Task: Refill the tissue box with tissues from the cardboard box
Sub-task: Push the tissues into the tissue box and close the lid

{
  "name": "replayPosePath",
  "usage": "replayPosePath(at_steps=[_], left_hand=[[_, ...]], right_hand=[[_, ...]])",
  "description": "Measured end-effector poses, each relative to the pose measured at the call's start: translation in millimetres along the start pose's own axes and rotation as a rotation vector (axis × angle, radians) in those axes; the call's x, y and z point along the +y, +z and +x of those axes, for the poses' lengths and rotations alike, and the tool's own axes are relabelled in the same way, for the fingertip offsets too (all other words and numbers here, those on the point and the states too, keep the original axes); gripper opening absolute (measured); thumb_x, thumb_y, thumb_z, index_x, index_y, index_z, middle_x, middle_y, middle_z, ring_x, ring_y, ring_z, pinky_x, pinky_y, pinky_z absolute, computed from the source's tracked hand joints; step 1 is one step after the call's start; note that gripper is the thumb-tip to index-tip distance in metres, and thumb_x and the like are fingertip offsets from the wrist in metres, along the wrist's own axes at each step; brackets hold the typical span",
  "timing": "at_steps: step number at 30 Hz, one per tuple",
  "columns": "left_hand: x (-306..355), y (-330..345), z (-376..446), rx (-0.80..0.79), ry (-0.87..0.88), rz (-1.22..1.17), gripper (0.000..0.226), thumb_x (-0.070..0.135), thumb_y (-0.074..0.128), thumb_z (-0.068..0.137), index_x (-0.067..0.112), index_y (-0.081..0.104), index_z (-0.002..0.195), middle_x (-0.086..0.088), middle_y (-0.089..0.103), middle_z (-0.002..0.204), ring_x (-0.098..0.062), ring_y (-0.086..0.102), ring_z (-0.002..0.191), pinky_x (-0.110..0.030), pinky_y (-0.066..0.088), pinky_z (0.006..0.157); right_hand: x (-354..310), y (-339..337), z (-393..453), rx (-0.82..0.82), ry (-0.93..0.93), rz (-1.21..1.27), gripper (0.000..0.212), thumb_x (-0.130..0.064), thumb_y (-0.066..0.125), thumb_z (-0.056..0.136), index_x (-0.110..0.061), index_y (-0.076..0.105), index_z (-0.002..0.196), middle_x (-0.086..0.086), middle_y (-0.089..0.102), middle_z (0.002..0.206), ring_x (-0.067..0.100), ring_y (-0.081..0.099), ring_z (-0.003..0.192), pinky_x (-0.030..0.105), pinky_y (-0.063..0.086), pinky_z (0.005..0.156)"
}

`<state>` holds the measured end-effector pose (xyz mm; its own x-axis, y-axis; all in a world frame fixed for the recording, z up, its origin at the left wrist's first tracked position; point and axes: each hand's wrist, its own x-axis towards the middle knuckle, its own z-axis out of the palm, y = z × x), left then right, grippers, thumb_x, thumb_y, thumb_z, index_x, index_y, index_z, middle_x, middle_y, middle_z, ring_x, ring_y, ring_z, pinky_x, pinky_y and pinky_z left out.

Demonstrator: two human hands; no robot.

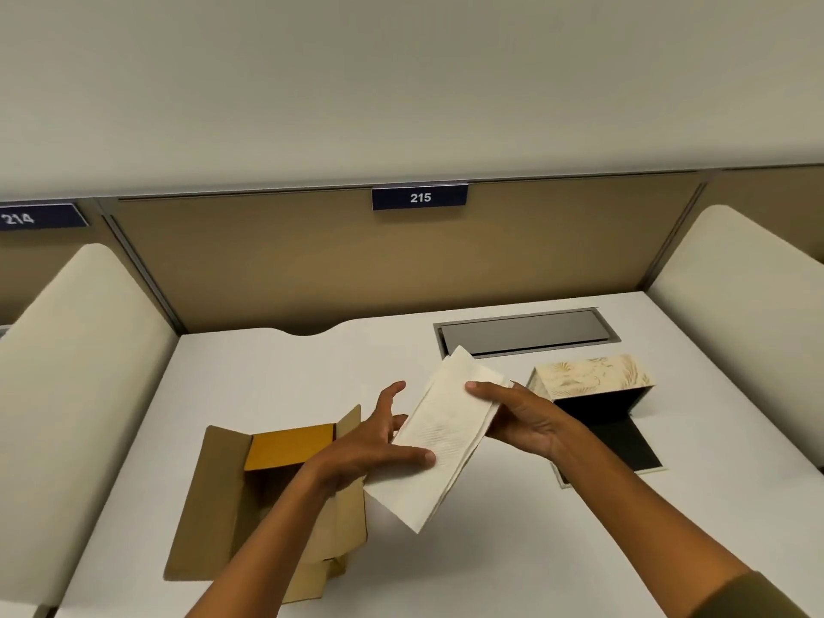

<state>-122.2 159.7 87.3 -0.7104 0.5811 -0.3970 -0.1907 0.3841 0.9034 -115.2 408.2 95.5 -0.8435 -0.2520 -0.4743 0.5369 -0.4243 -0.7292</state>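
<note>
A stack of white folded tissues [446,430] hangs tilted above the desk between both hands. My left hand [379,439] grips its near lower part, thumb on top. My right hand [521,417] holds its far upper part, thumb pressed on the top sheet. Left of the hands stands an open brown cardboard box [223,492] with its flaps spread and a yellow inner panel. To the right lies the tissue box [593,376], cream with a leaf pattern, tipped on its side with a dark open interior and its flap flat on the desk.
The white desk [490,550] is bounded by padded cream dividers at left [76,394] and right [740,305] and a tan back panel with a sign reading 215 [420,197]. A grey metal cable hatch [526,332] sits behind the tissue box.
</note>
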Motion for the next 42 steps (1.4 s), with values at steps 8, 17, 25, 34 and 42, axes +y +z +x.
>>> replayPosePath(at_steps=[8,17,25,34,42], left_hand=[[17,46,60,-0.039,-0.102,0.059,0.094,0.043,0.086,0.064,0.028,0.034,0.141,0.000,0.061,0.129,-0.022,0.061,0.115,-0.038,0.054,0.100],[39,128,122,0.050,-0.036,0.095,0.054,0.027,0.088,0.066,0.016,0.063,0.112,-0.004,0.067,0.112,-0.018,0.065,0.102,-0.026,0.057,0.083],[30,207,175,0.213,0.057,0.375,0.051,0.026,0.080,0.062,0.021,0.056,0.106,0.002,0.056,0.104,-0.009,0.052,0.087,-0.017,0.047,0.071],[-10,293,209,0.292,0.141,0.553,0.047,0.024,0.070,0.066,0.018,0.051,0.109,-0.001,0.050,0.107,-0.014,0.046,0.094,-0.016,0.039,0.076],[-32,319,224,0.327,0.055,0.661,0.044,0.018,0.065,0.072,0.021,0.050,0.113,-0.001,0.057,0.112,-0.018,0.048,0.097,-0.031,0.048,0.081]], right_hand=[[-38,-90,-30,0.219,-0.113,-0.031,0.071,-0.012,0.085,0.062,-0.002,0.056,0.126,0.022,0.066,0.122,0.035,0.062,0.115,0.045,0.058,0.086],[-68,-221,-65,0.194,-0.157,-0.258,0.073,-0.015,0.086,0.063,-0.016,0.055,0.129,0.011,0.064,0.124,0.029,0.065,0.110,0.038,0.061,0.079],[-61,-321,-97,0.150,-0.148,-0.716,0.089,-0.020,0.096,0.055,-0.032,0.049,0.129,-0.009,0.065,0.122,0.006,0.062,0.112,0.021,0.056,0.082],[-6,-398,-102,0.286,-0.108,-0.947,0.071,-0.026,0.092,0.053,-0.034,0.049,0.110,-0.011,0.067,0.109,0.008,0.065,0.103,0.018,0.056,0.077],[31,-419,-90,0.358,-0.078,-0.985,0.069,-0.024,0.090,0.057,-0.035,0.046,0.109,-0.014,0.064,0.105,0.004,0.065,0.096,0.009,0.053,0.070]])
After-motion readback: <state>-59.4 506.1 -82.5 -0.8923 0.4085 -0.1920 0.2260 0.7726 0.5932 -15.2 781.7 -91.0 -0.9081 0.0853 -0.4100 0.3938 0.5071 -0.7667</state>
